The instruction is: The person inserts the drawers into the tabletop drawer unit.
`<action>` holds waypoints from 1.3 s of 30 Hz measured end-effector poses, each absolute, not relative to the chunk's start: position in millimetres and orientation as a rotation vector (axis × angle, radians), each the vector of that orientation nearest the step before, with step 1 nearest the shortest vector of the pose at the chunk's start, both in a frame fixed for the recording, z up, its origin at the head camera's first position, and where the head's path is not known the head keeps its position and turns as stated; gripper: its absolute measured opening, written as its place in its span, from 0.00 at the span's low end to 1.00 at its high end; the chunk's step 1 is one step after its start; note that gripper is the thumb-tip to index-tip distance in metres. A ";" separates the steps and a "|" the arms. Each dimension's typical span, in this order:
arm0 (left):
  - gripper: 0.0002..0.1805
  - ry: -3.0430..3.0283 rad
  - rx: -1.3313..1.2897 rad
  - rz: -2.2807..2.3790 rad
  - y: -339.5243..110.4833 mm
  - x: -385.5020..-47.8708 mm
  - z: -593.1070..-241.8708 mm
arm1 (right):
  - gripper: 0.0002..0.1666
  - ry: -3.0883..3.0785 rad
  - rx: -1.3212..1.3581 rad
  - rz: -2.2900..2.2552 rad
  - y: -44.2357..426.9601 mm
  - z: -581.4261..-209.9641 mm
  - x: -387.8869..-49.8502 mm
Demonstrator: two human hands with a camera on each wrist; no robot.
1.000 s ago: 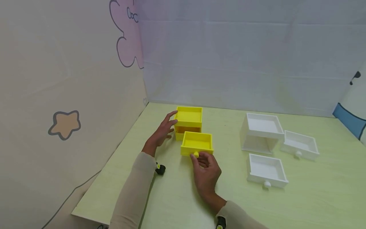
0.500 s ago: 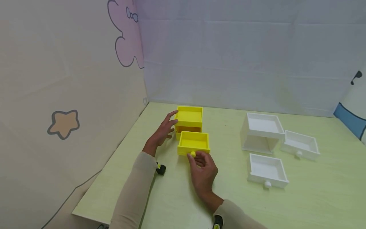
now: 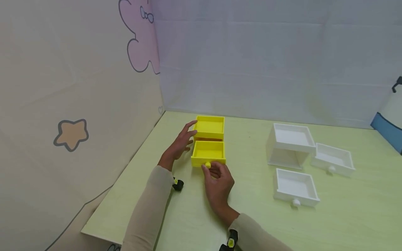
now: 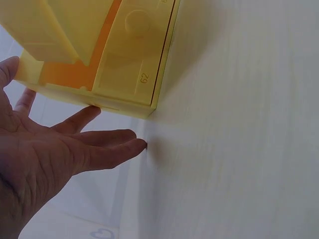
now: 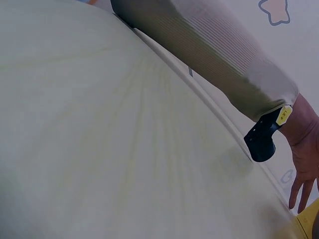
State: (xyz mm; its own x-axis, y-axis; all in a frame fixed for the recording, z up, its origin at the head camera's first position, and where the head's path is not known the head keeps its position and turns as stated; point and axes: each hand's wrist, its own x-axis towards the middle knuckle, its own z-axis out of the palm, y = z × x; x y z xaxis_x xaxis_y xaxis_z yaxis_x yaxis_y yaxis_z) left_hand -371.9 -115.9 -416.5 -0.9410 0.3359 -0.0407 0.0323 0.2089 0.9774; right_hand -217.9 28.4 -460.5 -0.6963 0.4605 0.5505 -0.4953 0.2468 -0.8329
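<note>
In the head view a yellow cabinet (image 3: 209,127) stands at the left-centre of the table. My left hand (image 3: 179,143) is at its left side with fingers spread, the upper fingertips touching its edge. Thumb and forefinger of my right hand (image 3: 218,184) pinch the round knob of a yellow drawer (image 3: 208,150), held level in front of the cabinet's upper opening. From the left wrist view, that drawer (image 4: 65,22) overlaps the orange-looking opening, and a lower drawer front (image 4: 124,64) marked 62 sits in the cabinet. The right wrist view does not show my right hand's grip.
To the right stands a white cabinet (image 3: 290,139) with an empty opening. One white drawer (image 3: 296,184) lies in front of it, another (image 3: 334,158) at its right. A fabric wall closes off the table's back and left.
My right hand has moved the yellow drawer left and away from me, closer to the cabinet, covering more of its opening. My left hand has stayed by the cabinet.
</note>
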 end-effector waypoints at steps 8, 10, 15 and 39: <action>0.27 2.197 0.369 1.820 -113.6 -371.8 -417.0 | 0.17 -1.775 -0.004 1.529 24.8 -461.5 -226.1; 0.27 2.194 0.377 1.820 -113.3 -371.6 -417.1 | 0.16 -1.766 -0.006 1.526 24.0 -461.1 -227.5; 0.27 2.205 0.378 1.814 -112.3 -371.0 -415.6 | 0.15 -1.740 -0.004 1.530 22.6 -459.6 -231.1; 0.28 2.206 0.373 1.819 -112.7 -369.1 -415.9 | 0.16 -1.771 -0.060 1.562 18.2 -460.4 -237.3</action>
